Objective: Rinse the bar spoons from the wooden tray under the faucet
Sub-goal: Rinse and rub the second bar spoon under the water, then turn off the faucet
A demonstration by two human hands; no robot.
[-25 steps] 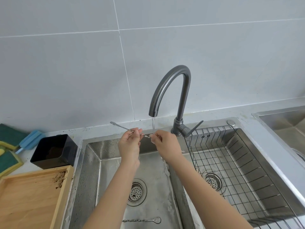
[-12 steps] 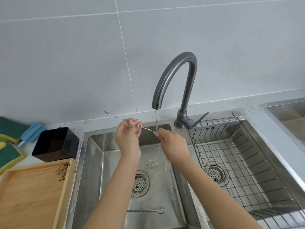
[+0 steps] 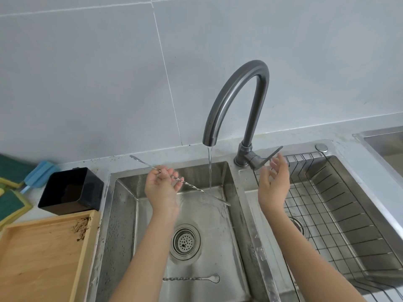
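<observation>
My left hand [image 3: 162, 186] pinches a long twisted bar spoon [image 3: 192, 186] over the left sink basin [image 3: 122, 214]. The spoon slants down to the right and its lower end sits in the thin water stream falling from the grey faucet [image 3: 237, 92]. My right hand [image 3: 273, 184] is off the spoon, fingers spread, just below the faucet lever [image 3: 271, 154]. A second bar spoon [image 3: 193, 278] lies flat on the basin floor near the drain [image 3: 185, 241]. The wooden tray [image 3: 39, 256] at the lower left holds only brown crumbs.
A black square container [image 3: 70, 190] stands on the counter left of the sink. Green and yellow sponges [image 3: 11, 203] and a blue item lie at the far left. A wire rack [image 3: 340, 210] fills the right basin. Another sink edge shows at the far right.
My right hand let go of the spoon and moved right, up toward the faucet lever. My left hand keeps the spoon, now tilted lower into the stream.
</observation>
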